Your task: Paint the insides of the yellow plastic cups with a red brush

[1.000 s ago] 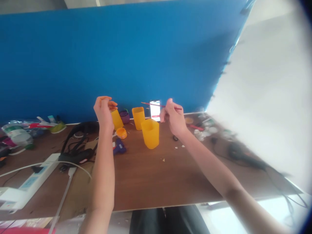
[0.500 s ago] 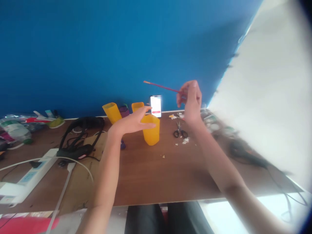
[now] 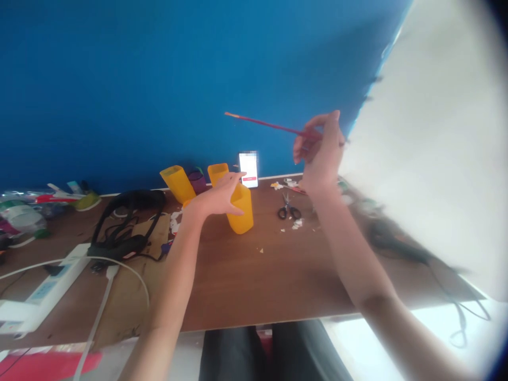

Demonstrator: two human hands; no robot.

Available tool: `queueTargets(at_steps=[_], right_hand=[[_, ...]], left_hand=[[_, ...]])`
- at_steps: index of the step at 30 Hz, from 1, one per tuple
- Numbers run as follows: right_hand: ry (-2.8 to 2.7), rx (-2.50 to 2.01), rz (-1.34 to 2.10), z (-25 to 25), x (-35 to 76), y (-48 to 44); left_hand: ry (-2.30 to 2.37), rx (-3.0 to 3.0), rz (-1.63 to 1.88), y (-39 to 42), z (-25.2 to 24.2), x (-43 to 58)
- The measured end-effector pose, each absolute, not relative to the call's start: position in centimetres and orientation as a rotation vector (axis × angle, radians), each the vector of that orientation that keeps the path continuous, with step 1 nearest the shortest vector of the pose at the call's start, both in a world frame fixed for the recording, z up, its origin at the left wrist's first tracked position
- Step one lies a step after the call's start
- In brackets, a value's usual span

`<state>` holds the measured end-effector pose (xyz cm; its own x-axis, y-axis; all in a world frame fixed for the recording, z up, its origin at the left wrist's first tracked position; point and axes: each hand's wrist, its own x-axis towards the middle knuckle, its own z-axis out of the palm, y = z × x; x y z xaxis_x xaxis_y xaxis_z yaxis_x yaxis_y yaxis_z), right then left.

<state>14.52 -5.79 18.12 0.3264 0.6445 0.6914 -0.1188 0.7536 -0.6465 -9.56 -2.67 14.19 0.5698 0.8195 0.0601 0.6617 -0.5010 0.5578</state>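
My left hand (image 3: 222, 197) is wrapped round a yellow angular cup (image 3: 243, 216) on the brown table. The thumb presses its near side and the fingers reach over behind the rim. The cup leans slightly. Raised in front of the blue wall, my right hand (image 3: 322, 151) holds a slim red paintbrush (image 3: 270, 125) by its rear end. The light-coloured brush tip points left, well above the cup and apart from it.
Behind my left hand stand two more yellow cups (image 3: 177, 183) and a purple cup (image 3: 197, 181). A lit phone (image 3: 248, 170) leans at the wall. Scissors (image 3: 288, 210) lie among paper scraps (image 3: 297, 224). At left are a black strap device (image 3: 119, 244) and a power strip (image 3: 55, 288).
My right hand has risen and moved right with the paintbrush. My left hand has closed round the cup, its thumb lower on the side. The whole view has shifted a little.
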Motion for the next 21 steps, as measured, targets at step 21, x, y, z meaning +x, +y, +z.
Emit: queueTargets(at_steps=[21], right_hand=[[-1.069,-0.464,0.535,18.2,14.6,-6.0]], left_hand=[[0.899,1.659,1.076,-0.4,12.4,-11.9]])
